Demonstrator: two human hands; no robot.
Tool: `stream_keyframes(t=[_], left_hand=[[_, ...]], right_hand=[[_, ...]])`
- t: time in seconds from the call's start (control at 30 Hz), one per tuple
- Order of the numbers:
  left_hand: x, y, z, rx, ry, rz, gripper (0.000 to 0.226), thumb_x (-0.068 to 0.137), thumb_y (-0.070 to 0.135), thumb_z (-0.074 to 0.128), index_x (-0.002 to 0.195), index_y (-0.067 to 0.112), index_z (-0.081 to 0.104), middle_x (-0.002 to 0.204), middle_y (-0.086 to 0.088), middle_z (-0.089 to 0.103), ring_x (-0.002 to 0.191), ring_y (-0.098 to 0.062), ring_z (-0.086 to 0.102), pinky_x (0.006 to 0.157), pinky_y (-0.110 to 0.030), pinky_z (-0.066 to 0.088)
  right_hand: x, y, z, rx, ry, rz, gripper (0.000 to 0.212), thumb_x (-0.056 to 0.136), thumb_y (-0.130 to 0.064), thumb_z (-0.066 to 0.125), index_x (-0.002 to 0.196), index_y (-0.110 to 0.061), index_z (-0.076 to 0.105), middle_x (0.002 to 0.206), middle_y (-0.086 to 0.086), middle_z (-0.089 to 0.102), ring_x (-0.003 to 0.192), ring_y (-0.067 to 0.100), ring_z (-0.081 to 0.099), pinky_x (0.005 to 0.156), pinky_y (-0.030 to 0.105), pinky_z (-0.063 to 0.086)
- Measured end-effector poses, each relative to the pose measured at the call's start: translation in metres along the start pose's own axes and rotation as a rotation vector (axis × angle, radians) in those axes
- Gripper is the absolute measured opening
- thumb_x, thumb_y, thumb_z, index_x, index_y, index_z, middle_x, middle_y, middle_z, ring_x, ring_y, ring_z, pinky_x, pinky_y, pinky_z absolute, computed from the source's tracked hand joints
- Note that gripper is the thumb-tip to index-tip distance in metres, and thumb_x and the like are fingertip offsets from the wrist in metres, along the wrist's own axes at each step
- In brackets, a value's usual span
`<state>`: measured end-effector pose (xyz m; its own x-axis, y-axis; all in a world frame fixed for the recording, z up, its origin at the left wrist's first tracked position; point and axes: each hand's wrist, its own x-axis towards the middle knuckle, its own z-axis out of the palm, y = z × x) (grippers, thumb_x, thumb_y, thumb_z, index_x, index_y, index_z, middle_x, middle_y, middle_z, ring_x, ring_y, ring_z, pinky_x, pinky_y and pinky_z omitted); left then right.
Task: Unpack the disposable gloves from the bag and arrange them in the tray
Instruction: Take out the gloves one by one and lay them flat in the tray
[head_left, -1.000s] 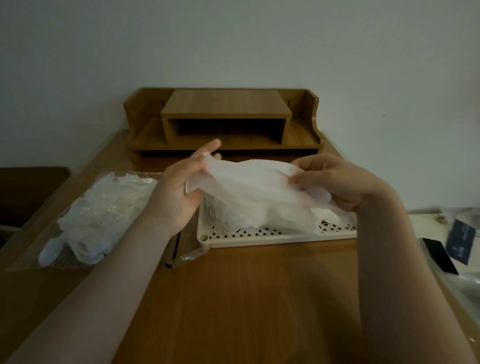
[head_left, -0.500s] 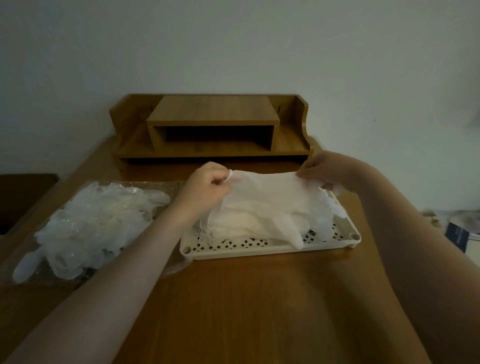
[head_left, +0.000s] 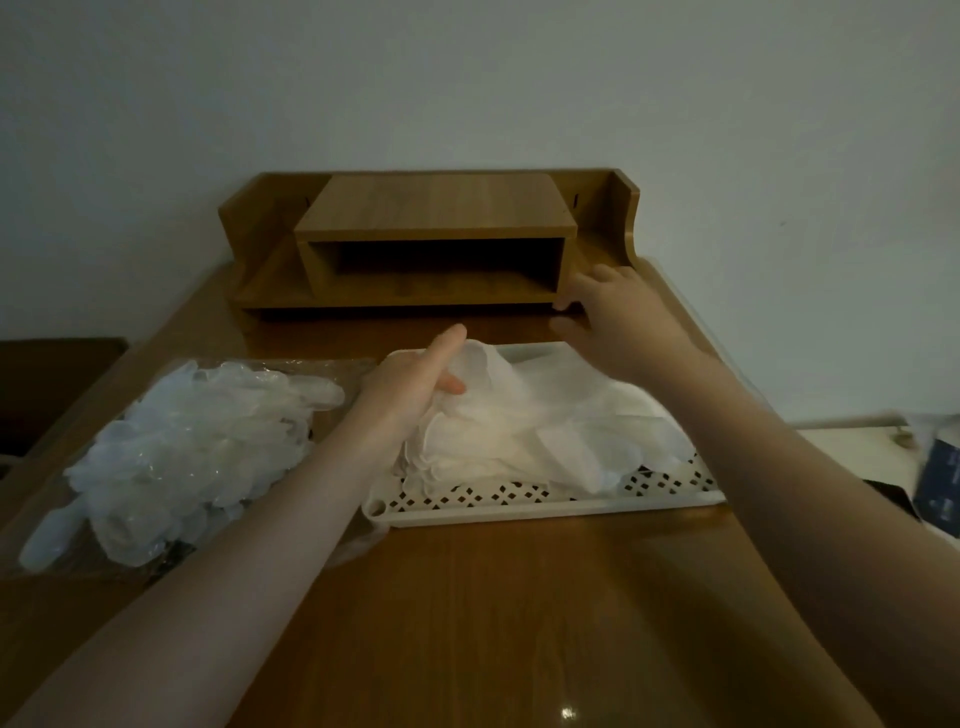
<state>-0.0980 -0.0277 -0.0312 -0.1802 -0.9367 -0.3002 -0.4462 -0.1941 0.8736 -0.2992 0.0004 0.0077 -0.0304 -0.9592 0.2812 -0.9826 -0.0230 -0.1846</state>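
- The left hand (head_left: 410, 382) rests on the heap of thin white disposable gloves (head_left: 540, 431), thumb up, fingers straight against the top glove's cuff, pinching nothing
- The right hand (head_left: 621, 319) hovers loose and empty over the far right end of the tray
- The gloves fill the white perforated plastic tray (head_left: 545, 512) on the brown wooden table (head_left: 493, 623)
- Just left lies the clear plastic bag (head_left: 182, 447), with more translucent gloves inside
- A wooden desk shelf (head_left: 431, 244) stands behind
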Motion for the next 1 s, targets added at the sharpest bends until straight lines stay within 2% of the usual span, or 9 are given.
stream_keyframes(t=[0.1, 0.27, 0.37, 0.53, 0.63, 0.77, 0.83, 0.93, 1.0], left_hand=[[0.012, 0.006, 0.004, 0.336, 0.141, 0.036, 0.075, 0.071, 0.086, 0.034, 0.072, 0.021, 0.071, 0.106, 0.002, 0.057, 0.117, -0.027, 0.044, 0.097, -0.047, 0.037], [0.016, 0.008, 0.019, 0.555, 0.199, 0.117, 0.057, 0.081, 0.065, 0.052, 0.091, 0.012, 0.071, 0.114, -0.004, 0.052, 0.126, -0.025, 0.033, 0.079, -0.033, 0.030], [0.027, -0.005, 0.014, 0.563, 0.237, 0.186, 0.034, 0.084, 0.037, 0.053, 0.088, 0.009, 0.070, 0.106, -0.004, 0.062, 0.115, -0.029, 0.047, 0.083, -0.032, 0.039], [0.025, -0.008, -0.011, 0.565, 0.272, 0.178, 0.032, 0.089, 0.031, 0.052, 0.076, 0.005, 0.063, 0.077, -0.008, 0.059, 0.081, -0.028, 0.060, 0.072, -0.034, 0.049], [0.000, 0.005, -0.002, 0.653, 0.444, 0.522, 0.022, 0.090, 0.019, 0.054, 0.111, 0.014, 0.056, 0.117, -0.002, 0.052, 0.118, -0.022, 0.046, 0.095, -0.033, 0.040], [-0.026, 0.021, 0.048, 0.945, 0.199, 1.034, 0.049, 0.098, 0.015, 0.036, 0.146, 0.014, 0.028, 0.155, -0.001, 0.022, 0.145, -0.016, 0.007, 0.115, -0.030, -0.002], [-0.014, 0.009, 0.056, 1.205, 0.040, 0.944, 0.054, 0.102, 0.034, 0.026, 0.150, 0.013, 0.015, 0.159, -0.004, 0.009, 0.146, -0.017, -0.003, 0.115, -0.032, -0.009], [0.007, -0.012, 0.035, 1.290, -0.106, 0.547, 0.081, 0.093, 0.064, 0.018, 0.151, 0.010, 0.005, 0.159, -0.008, 0.005, 0.146, -0.021, 0.002, 0.117, -0.035, -0.002], [0.013, -0.021, 0.023, 1.327, -0.127, 0.449, 0.100, 0.082, 0.078, 0.019, 0.151, 0.009, -0.002, 0.159, -0.010, -0.003, 0.146, -0.022, 0.001, 0.118, -0.036, -0.001]], right_hand=[[-0.017, -0.033, 0.018, 0.016, -0.085, -0.111, 0.042, 0.098, -0.034, 0.044, 0.135, -0.015, 0.045, 0.138, 0.004, 0.046, 0.129, 0.021, 0.040, 0.108, 0.034, 0.031], [-0.031, -0.030, 0.063, -0.188, -0.392, -0.104, 0.070, 0.096, -0.058, 0.024, 0.152, -0.019, 0.007, 0.160, 0.009, 0.004, 0.146, 0.033, 0.000, 0.119, 0.048, 0.002], [-0.036, -0.022, 0.068, -0.206, -0.464, -0.086, 0.079, 0.089, -0.071, 0.020, 0.151, -0.032, -0.009, 0.160, 0.005, -0.010, 0.145, 0.036, -0.012, 0.115, 0.053, -0.010], [-0.041, -0.009, 0.067, -0.236, -0.461, -0.068, 0.098, 0.073, -0.087, 0.028, 0.147, -0.040, -0.016, 0.159, 0.003, -0.016, 0.143, 0.038, -0.017, 0.109, 0.061, -0.017], [-0.042, -0.009, 0.072, -0.270, -0.463, -0.088, 0.101, 0.069, -0.090, 0.027, 0.147, -0.041, -0.015, 0.159, 0.004, -0.016, 0.143, 0.039, -0.017, 0.109, 0.063, -0.014], [-0.042, -0.016, 0.074, -0.290, -0.428, -0.063, 0.106, 0.069, -0.090, 0.028, 0.150, -0.031, -0.007, 0.160, 0.005, -0.009, 0.143, 0.038, -0.017, 0.111, 0.061, -0.013], [-0.043, -0.016, 0.072, -0.296, -0.461, -0.056, 0.108, 0.072, -0.086, 0.032, 0.151, -0.026, -0.008, 0.160, 0.004, -0.011, 0.143, 0.034, -0.020, 0.112, 0.059, -0.013], [-0.043, -0.002, 0.068, -0.236, -0.457, -0.082, 0.112, 0.068, -0.088, 0.037, 0.150, -0.030, -0.012, 0.159, 0.001, -0.014, 0.144, 0.030, -0.020, 0.113, 0.054, -0.016], [-0.042, 0.013, 0.064, -0.219, -0.444, -0.071, 0.118, 0.064, -0.088, 0.043, 0.150, -0.029, -0.014, 0.159, 0.001, -0.016, 0.143, 0.029, -0.021, 0.112, 0.053, -0.018]])
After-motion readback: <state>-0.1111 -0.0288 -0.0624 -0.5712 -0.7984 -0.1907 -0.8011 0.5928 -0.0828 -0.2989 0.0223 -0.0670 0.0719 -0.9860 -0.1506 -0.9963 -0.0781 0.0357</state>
